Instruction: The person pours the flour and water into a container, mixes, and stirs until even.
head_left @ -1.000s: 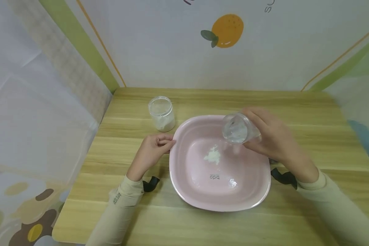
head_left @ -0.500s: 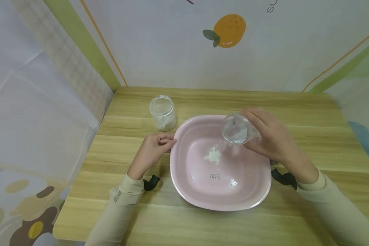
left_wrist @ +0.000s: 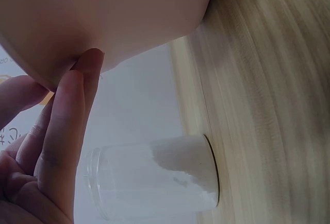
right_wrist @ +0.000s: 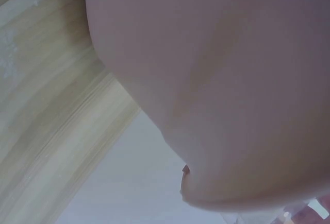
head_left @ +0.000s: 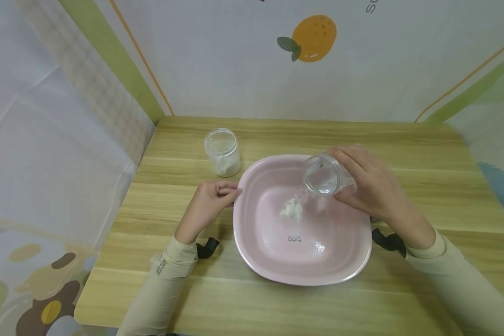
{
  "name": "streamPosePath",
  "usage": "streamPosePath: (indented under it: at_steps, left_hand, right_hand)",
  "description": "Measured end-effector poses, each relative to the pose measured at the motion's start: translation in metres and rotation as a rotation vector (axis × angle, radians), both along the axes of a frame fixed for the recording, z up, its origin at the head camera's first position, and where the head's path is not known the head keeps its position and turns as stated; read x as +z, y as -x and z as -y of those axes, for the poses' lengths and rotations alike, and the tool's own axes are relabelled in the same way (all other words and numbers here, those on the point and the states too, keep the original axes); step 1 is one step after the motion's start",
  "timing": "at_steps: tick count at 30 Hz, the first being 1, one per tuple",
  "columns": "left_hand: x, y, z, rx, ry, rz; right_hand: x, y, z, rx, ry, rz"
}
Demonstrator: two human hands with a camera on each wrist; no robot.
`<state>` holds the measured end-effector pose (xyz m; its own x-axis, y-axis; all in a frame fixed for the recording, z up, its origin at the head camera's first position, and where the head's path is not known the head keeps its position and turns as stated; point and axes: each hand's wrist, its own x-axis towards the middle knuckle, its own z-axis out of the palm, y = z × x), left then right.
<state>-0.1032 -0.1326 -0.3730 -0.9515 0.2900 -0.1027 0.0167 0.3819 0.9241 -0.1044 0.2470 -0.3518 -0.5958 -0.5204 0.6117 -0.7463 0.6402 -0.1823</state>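
My left hand (head_left: 207, 205) pinches the left rim of a pink basin (head_left: 273, 268), thumb above and fingers beneath. In the left wrist view, its fingertips (left_wrist: 92, 59) press the basin's outer wall. My right hand (head_left: 374, 186) grips a clear jar (head_left: 321, 177), tilted over the basin with its mouth facing down-left. Clear liquid shows inside, and a thin trickle seems to fall from its lip. White powder (head_left: 291, 208) lies in a small heap on the basin floor. The right wrist view mostly shows the basin's outer wall (right_wrist: 216, 69); the right hand's grip is hidden there.
Upright behind my left hand is another clear jar (head_left: 221, 153), with white powder at its bottom. The wooden table (head_left: 151, 205) meets a printed wall sheet (head_left: 235, 70) at its back edge. Black wrist straps (head_left: 389, 242) sit below both hands.
A faint trickle now shows between the tilted jar's lip and the powder. The jar's tilt and both hands stay almost the same; the head view has shifted slightly.
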Motion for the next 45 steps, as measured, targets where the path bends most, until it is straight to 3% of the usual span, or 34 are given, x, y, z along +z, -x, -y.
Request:
streamPosePath:
  at_steps: [45]
  left_hand:
    - [-0.0029,0.0027,-0.0004,0.011,0.005,0.015]
  right_hand:
    - [-0.0004,0.0024,0.0031,-0.037,0.013,0.042]
